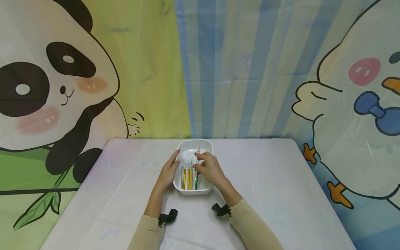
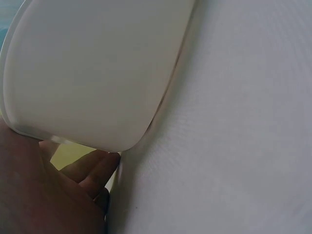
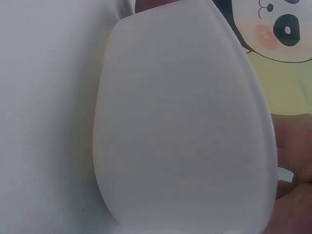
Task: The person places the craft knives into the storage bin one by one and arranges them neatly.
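A white rectangular tray (image 1: 193,191) with rounded corners stands at the table's far middle. My left hand (image 1: 167,174) holds its left side, thumb at the rim and fingers along the outer wall. In the left wrist view the fingers (image 2: 100,173) show beside the tray's underside edge. Over the tray's right part, my right hand (image 1: 208,168) pinches a slender silver tool (image 1: 196,175) with a green lower end and a pointed tip. Left of it, several thin yellow-handled tools (image 1: 188,178) with pale tips lie side by side in the tray. The tray wall (image 3: 180,122) hides most of the right hand in the right wrist view.
A white cloth covers the table (image 1: 265,194), whose far edge meets a printed curtain (image 1: 231,69). Black wrist cameras sit on both forearms, the left one (image 1: 167,217) and the right one (image 1: 220,209) in front of the tray.
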The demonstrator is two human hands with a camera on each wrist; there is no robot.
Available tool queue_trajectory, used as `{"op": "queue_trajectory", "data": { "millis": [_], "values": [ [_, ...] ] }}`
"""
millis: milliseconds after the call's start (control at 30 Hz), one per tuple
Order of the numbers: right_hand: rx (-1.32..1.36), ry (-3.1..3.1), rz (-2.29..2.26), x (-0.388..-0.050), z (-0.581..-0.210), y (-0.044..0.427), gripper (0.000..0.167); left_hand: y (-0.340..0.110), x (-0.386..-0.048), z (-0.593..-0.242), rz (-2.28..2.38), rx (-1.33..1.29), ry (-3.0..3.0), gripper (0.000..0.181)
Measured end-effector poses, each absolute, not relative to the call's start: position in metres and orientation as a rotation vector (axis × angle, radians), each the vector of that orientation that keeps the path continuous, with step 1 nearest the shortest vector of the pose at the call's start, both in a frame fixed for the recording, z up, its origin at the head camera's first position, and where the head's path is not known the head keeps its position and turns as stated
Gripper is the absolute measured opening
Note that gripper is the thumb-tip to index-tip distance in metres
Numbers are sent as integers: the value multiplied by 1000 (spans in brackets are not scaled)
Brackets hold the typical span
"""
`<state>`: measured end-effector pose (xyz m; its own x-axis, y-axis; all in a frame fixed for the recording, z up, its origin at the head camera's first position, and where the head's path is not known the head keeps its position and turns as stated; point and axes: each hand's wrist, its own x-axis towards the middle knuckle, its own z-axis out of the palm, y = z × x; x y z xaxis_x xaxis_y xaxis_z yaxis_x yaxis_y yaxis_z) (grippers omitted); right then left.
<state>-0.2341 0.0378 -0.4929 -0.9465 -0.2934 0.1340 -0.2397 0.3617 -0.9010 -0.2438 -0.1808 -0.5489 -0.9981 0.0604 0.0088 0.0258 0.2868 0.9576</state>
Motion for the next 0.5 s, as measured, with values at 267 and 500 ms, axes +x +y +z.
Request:
{"op": "queue_trajectory", "data": {
  "millis": [267,500],
  "values": [
    [-522,2617,-1569,-235,-493,32,55,-180,-245,-548,1887,123,2489,51],
    [-535,2703,-1399,-238,-498,27,55,-180,-243,-546,1867,93,2501,50]
  ]
}}
